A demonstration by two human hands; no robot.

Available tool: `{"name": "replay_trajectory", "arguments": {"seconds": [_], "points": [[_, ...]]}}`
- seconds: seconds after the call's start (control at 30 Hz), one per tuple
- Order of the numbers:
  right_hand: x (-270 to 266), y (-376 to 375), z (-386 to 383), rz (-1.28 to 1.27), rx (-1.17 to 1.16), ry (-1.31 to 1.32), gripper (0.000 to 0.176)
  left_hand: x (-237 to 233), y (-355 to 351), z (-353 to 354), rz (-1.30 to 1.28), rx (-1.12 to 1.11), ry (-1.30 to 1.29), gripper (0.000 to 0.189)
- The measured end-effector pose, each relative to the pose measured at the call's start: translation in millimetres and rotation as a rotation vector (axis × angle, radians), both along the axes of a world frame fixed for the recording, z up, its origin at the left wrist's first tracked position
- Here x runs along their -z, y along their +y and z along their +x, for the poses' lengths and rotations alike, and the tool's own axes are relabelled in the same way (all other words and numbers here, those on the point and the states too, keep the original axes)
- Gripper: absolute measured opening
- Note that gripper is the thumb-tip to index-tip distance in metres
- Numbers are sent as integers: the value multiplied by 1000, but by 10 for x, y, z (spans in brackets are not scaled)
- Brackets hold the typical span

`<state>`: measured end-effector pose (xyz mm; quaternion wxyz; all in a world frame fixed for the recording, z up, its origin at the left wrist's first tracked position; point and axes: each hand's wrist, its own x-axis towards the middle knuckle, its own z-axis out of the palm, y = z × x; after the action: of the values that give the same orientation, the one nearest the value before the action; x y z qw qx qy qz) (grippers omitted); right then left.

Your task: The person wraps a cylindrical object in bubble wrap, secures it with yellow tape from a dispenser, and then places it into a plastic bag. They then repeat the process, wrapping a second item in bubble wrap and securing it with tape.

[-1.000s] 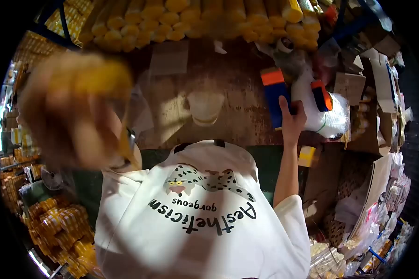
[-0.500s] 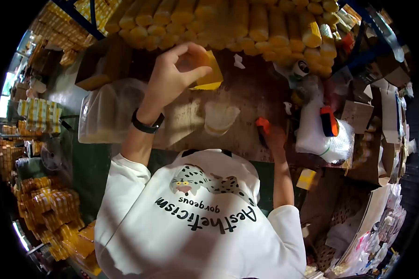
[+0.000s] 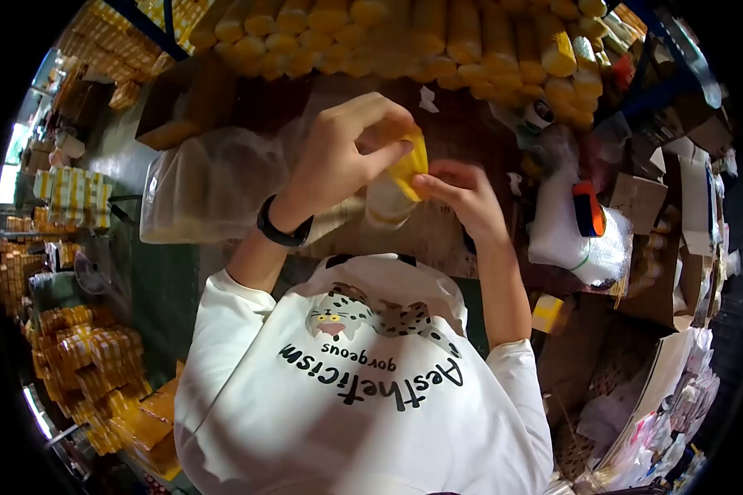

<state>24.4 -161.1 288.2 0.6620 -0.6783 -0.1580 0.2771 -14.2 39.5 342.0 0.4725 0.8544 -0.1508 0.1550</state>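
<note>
Pinching a thin, curved yellow piece (image 3: 410, 169): left hand (image 3: 338, 161), right hand (image 3: 462, 198).

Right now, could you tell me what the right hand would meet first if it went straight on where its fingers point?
The yellow piece: the right hand pinches its edge. Just behind it, as far as depth shows, the left hand grips the same piece.

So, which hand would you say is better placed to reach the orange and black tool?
Right, probably. Both hands pinch the yellow piece, but the right hand is nearer the orange and black tool; the left hand is farther across.
</note>
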Motion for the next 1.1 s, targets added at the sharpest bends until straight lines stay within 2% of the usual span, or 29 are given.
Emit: {"name": "replay_trajectory", "arguments": {"seconds": [0.1,0.13,0.2,0.23,0.3,0.33,0.37,0.43,0.5,0.57,0.6,0.63,0.73,0.8,0.83,0.9,0.93,1.0,1.1], "points": [[-161,-176,8,18,4,-55,17,51,35,-8,-47,-27,25,25],[-83,-230,51,92,0,-164,15,74,10,-6,-63,-51,10,28],[-86,-452,47,-22,26,-290,13,88,115,41,26,-277,-109,34],[-83,-584,20,-45,53,-337,11,89,319,109,131,-481,-213,37],[24,-761,-45,-18,411,-403,5,84,654,94,37,-611,-170,40],[146,-881,-23,-54,609,-298,7,168,757,44,11,-598,-28,41],[219,-993,4,56,606,-271,29,281,789,16,-13,-581,114,42],[450,-918,-20,168,618,-293,64,766,726,-87,315,-168,209,49],[717,-677,50,293,441,-164,91,1173,453,-210,69,119,406,52],[1308,-449,91,377,285,-170,98,1453,305,-197,89,132,305,51],[1359,-316,43,354,265,-133,97,1479,274,-148,25,117,311,36],[1387,-179,-1,331,242,-96,96,1531,282,-102,11,137,282,30],[1513,69,-131,312,406,-105,91,1704,319,39,21,206,173,16],[1520,177,-171,22,432,-354,86,1769,286,118,94,273,72,10],[1504,215,-188,-126,444,-475,84,1777,254,162,52,281,73,11],[1478,253,-219,-158,473,-451,82,1782,176,229,-35,300,77,15],[1475,248,-226,-177,488,-439,80,1777,150,236,-152,300,188,14],[1558,180,-188,-60,454,-391,84,1762,107,262,-384,296,405,14],[1568,172,-207,259,519,-223,88,1766,75,268,-386,251,461,23]]}}
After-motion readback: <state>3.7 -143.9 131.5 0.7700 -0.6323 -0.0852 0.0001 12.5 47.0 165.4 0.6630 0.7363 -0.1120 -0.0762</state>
